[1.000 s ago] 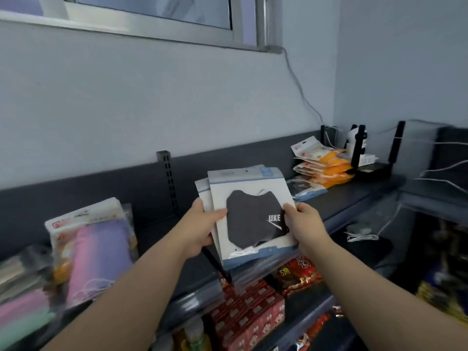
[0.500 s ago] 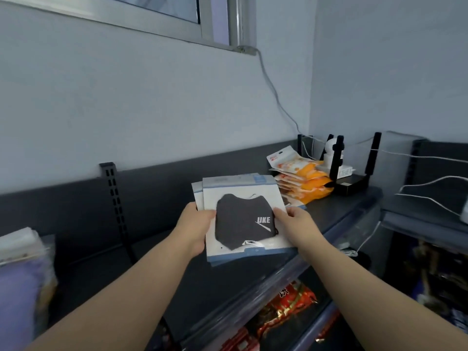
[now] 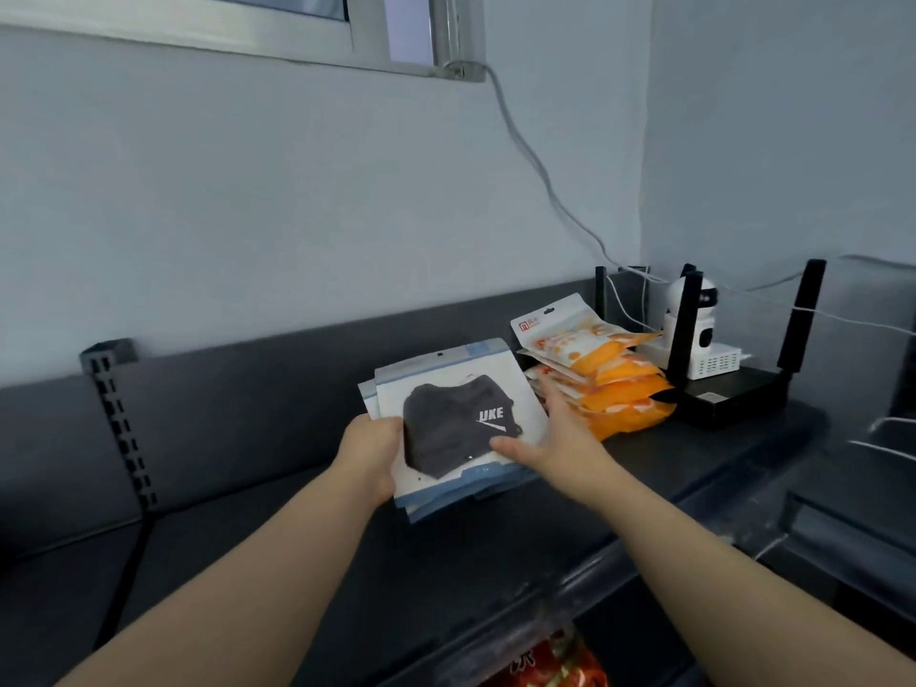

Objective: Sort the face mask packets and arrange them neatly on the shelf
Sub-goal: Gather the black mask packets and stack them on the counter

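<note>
While the left hand (image 3: 369,453) curls round its left edge, thumb on the front and fingers out of sight behind, the stack of black mask packets (image 3: 461,423) stands tilted up over the dark shelf (image 3: 297,562); whether its lower edge touches the shelf top I cannot tell. The front packet is white with a blue strip at top and bottom and shows a black mask with white letters. More packets of the same kind fan out behind it on the left and below. The right hand (image 3: 555,438) lies along the stack's right side with its fingers straight, the thumb resting on the front packet's lower right corner; it touches rather than clamps.

Just beside the stack on the right, a pile of orange mask packets (image 3: 609,384) lies flat on the shelf, the right hand's fingers in front of its left end. Right of that pile stands a black router (image 3: 728,394) with upright antennas, and behind it a small white camera (image 3: 694,309) on a white box (image 3: 714,359). A grey cable (image 3: 535,166) runs down the wall from the window frame (image 3: 248,37) to that corner. On the left a slotted upright (image 3: 119,423) rises along the shelf's back panel.

Below the shelf's front lip a red wrapper (image 3: 545,666) is cut off by the bottom edge, its print blurred. How many packets the stack holds cannot be counted.
</note>
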